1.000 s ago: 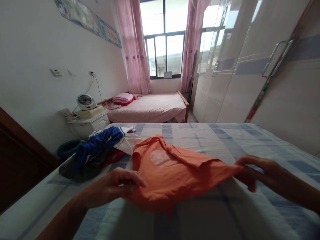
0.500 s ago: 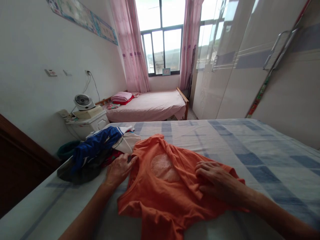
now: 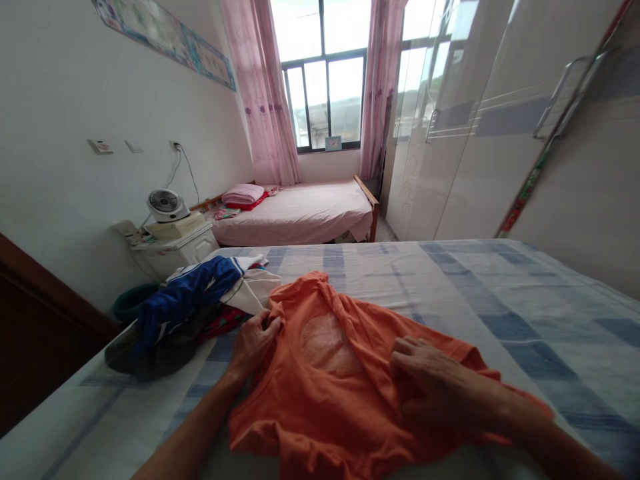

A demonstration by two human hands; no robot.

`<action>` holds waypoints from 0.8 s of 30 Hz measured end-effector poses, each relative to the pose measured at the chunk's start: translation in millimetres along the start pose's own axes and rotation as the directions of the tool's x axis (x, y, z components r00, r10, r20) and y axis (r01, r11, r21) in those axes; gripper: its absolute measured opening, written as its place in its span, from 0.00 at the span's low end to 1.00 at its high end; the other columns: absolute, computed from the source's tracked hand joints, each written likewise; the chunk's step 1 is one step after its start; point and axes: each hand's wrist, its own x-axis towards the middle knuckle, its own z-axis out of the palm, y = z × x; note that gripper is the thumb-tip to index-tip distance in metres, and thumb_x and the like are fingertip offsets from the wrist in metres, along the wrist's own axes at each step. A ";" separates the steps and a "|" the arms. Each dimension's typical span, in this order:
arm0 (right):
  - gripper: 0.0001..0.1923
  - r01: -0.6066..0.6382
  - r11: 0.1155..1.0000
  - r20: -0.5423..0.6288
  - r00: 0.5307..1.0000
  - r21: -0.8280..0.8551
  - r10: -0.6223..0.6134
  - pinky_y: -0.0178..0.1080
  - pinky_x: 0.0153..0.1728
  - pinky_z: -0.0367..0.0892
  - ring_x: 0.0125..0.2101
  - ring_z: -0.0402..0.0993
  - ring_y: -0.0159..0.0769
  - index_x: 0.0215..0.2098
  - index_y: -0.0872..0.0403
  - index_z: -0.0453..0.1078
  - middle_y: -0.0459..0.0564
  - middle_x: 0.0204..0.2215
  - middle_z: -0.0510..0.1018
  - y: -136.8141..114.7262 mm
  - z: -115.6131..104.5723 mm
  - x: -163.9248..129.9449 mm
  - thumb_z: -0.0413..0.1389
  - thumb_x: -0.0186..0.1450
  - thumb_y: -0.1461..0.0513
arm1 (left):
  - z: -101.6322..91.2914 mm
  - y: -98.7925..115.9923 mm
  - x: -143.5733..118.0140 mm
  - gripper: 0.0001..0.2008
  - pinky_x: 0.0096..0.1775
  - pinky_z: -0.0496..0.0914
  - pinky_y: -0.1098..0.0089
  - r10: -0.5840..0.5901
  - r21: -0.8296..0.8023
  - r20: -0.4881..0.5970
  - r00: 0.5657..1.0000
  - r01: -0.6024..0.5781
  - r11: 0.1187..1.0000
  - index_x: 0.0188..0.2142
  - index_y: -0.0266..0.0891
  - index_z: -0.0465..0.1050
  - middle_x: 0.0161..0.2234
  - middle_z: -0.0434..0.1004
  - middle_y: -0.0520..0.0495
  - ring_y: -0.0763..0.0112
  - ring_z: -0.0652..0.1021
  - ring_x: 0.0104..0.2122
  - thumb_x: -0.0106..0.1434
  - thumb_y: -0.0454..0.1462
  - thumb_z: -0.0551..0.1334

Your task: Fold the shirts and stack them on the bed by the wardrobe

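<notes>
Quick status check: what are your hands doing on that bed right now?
Left hand pinching orange shirt at its left edge. Right hand flat on the shirt. Pile of clothes lies just left, touching the shirt.

**One head-worn view over the bed**

The single camera sits on the person's head, close above the near edge of the bed [image 3: 500,287], looking forward and down across it toward the window [image 3: 327,100] on the far wall.
</notes>
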 end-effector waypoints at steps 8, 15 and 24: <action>0.08 -0.117 0.862 -0.336 0.889 0.494 0.313 0.35 0.30 0.65 0.28 0.67 0.32 0.29 0.53 0.66 0.46 0.26 0.72 52.4 -5.5 15.7 0.48 0.62 0.59 | -6.7 -5.0 0.3 0.11 0.33 0.67 0.72 -0.056 -0.344 -0.047 0.997 0.037 0.938 0.30 0.42 0.67 0.28 0.74 0.51 0.65 0.75 0.31 0.57 0.46 0.55; 0.29 -0.168 0.409 -0.217 0.639 0.897 0.738 0.40 0.39 0.70 0.35 0.75 0.38 0.56 0.52 0.55 0.55 0.39 0.77 125.4 -24.8 3.6 0.46 0.62 0.47 | -8.7 3.7 -1.0 0.16 0.36 0.68 0.70 -0.071 -0.410 -0.052 0.996 0.043 0.911 0.36 0.40 0.70 0.32 0.76 0.49 0.63 0.75 0.35 0.56 0.48 0.57; 0.30 -0.412 0.600 -0.191 0.694 0.686 0.694 0.37 0.32 0.72 0.35 0.75 0.40 0.52 0.55 0.62 0.56 0.39 0.77 123.9 -16.0 1.3 0.56 0.56 0.49 | -2.8 3.5 -0.1 0.27 0.44 0.68 0.68 0.005 -0.503 -0.033 0.999 -0.021 0.864 0.53 0.42 0.66 0.40 0.78 0.48 0.64 0.76 0.43 0.55 0.46 0.61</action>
